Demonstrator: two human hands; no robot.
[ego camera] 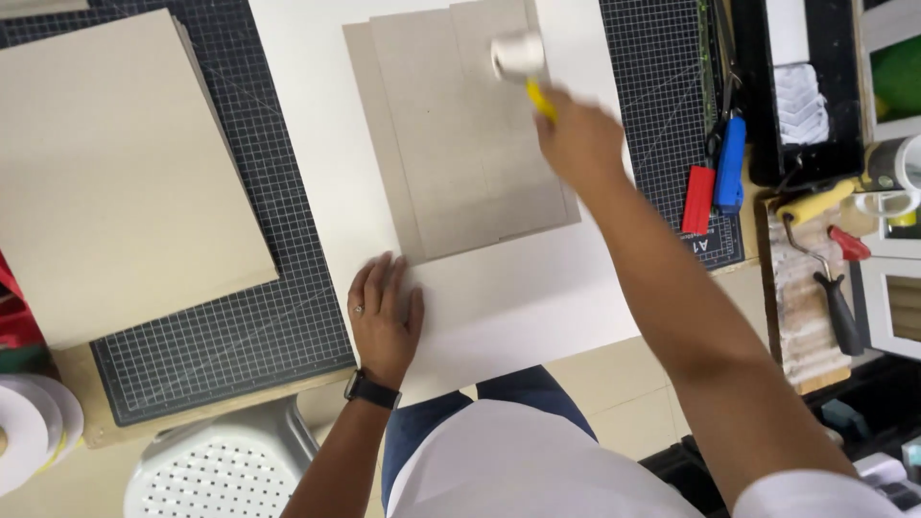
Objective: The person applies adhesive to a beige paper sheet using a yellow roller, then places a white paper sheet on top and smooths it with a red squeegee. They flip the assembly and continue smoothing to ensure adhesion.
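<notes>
**Workbench seen from above: roller applied to grey board**

Workbench surface is covered by a large white sheet (508,297), flanked by 2 dark gridded cutting mats. The right hand (578,139) is closed around the yellow handle of a small roller (519,58), whose pale, motion-blurred drum is pressed on the grey board pieces (460,134) laid side by side on the sheet. The left hand (386,312) is laid flat, fingers together, on the white sheet just below the lower left corner of the boards; a ring and a dark wristwatch (370,389) are worn. On the left mat (230,336) a stack of larger board (115,173) is seen. Beside the right mat (662,105) a red and a blue cutter (731,163), a yellow-sleeved paint roller (815,203) and a black tray (801,96) are arranged.
</notes>
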